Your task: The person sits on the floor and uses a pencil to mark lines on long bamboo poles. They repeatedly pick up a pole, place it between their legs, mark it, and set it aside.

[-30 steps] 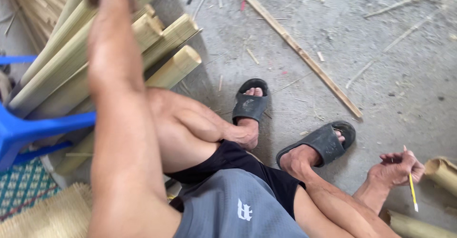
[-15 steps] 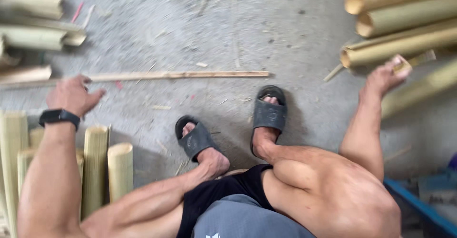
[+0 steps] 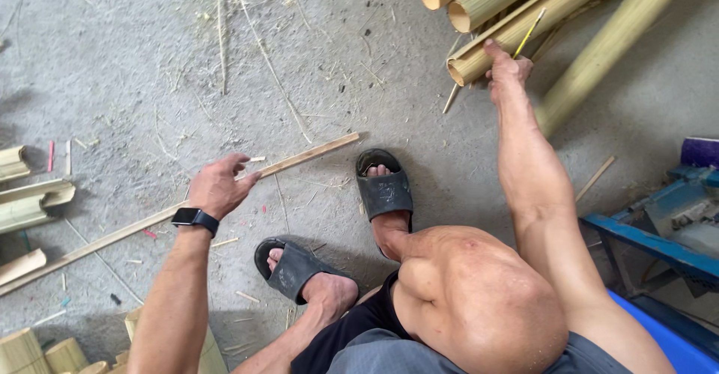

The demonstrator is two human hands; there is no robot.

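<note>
Two-handed reach: left hand [image 3: 217, 187] open-fingered just above slat [image 3: 307, 153]; right hand [image 3: 509, 67] pinching pencil [image 3: 533, 26] against pole [image 3: 569, 3]. Probably calls for closing left fingers on slat.

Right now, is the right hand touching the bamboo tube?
Touching: the head view shows the right hand reaching out, fingertips resting on the bamboo tube.

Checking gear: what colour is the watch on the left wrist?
Black: the watch shows clearly in the head view.
</note>
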